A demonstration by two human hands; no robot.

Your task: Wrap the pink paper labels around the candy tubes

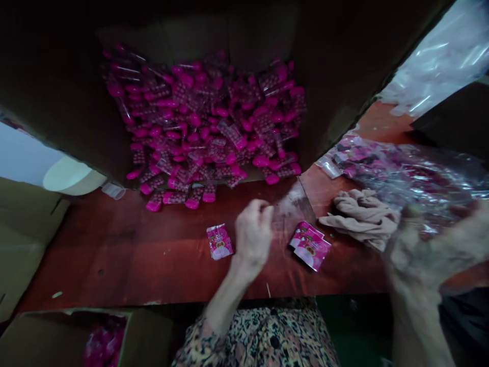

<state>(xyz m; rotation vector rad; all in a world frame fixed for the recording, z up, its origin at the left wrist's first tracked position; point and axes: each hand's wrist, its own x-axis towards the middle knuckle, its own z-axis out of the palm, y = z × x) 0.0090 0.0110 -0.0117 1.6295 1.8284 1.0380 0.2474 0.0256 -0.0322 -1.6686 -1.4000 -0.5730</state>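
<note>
My left hand (252, 237) hangs above the reddish-brown wooden table (114, 250), its fingers curled to a pinch with nothing visible in them. A single pink foil sachet (219, 241) lies just left of it, and a small stack of pink sachets (310, 246) lies to its right. My right hand (416, 250) is motion-blurred at the lower edge of a clear plastic bag of pink packets (412, 176). Its grip is hard to see. Beyond both hands, a large heap of pink blister packs (202, 122) fills a dark cardboard box lying on its side.
A crumpled beige cloth (361, 219) lies between the sachets and the bag. An open cardboard box (38, 331) with pink items stands at the lower left. A white bowl (71, 176) sits beyond the table's left side, and clear plastic sheeting (439, 56) hangs upper right.
</note>
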